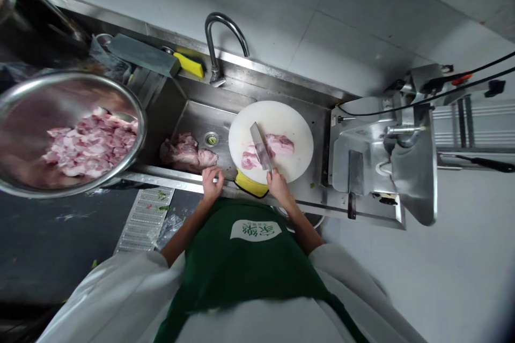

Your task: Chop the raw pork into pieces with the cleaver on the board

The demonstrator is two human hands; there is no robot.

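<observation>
My right hand [278,187] is wrapped round the handle of a cleaver [261,146]. Its broad blade lies across the raw meat on a round white cutting board [292,169]. One piece of meat [279,143] sits to the right of the blade and another piece [250,158] to its left. Over the sink's front rim, my left hand [212,185] has loosely bent fingers with the thumb apart, and nothing shows in it. Just beyond it, a larger lump of raw meat [187,153] lies in the sink; whether the fingertips touch it is unclear.
A big metal bowl [139,102] of meat chunks stands left. Behind the sink rises a tap [210,37]. A yellow cloth-like item [251,184] lies under the board's front edge. At right stand a metal slicing machine [414,166] and a second cleaver [355,174].
</observation>
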